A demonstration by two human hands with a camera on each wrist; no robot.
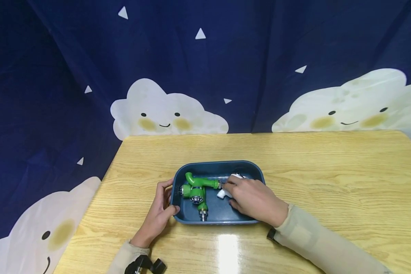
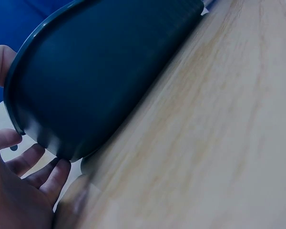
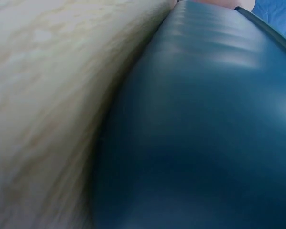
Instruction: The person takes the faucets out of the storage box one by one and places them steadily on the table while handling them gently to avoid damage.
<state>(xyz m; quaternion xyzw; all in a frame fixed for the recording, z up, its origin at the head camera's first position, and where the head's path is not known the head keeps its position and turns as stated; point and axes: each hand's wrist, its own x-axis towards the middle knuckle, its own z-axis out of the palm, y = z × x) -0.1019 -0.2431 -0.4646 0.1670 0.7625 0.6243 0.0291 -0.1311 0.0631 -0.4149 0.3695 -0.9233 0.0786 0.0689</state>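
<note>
A dark blue plastic bin [image 1: 222, 221] stands on the table. My left hand [image 1: 159, 215] holds its left end, thumb over the rim and fingers along the outer wall; the left wrist view shows those fingers [image 2: 57, 179] against the bin wall [image 2: 95, 71]. Inside lie green taps [image 1: 202, 182] with metal threaded ends, crossing each other at the left. My right hand [image 1: 255, 198] reaches over the bin's right side and grips a white tap [image 1: 224, 193], mostly covered by the hand. Only the bin's outer wall [image 3: 205, 119] fills most of the right wrist view.
The wooden table [image 1: 346, 182] extends around the bin on all sides. Behind it hangs a dark blue curtain [image 1: 191, 64] printed with clouds and white triangles. Dark wrist-worn devices [image 1: 144, 263] sit at both sleeves.
</note>
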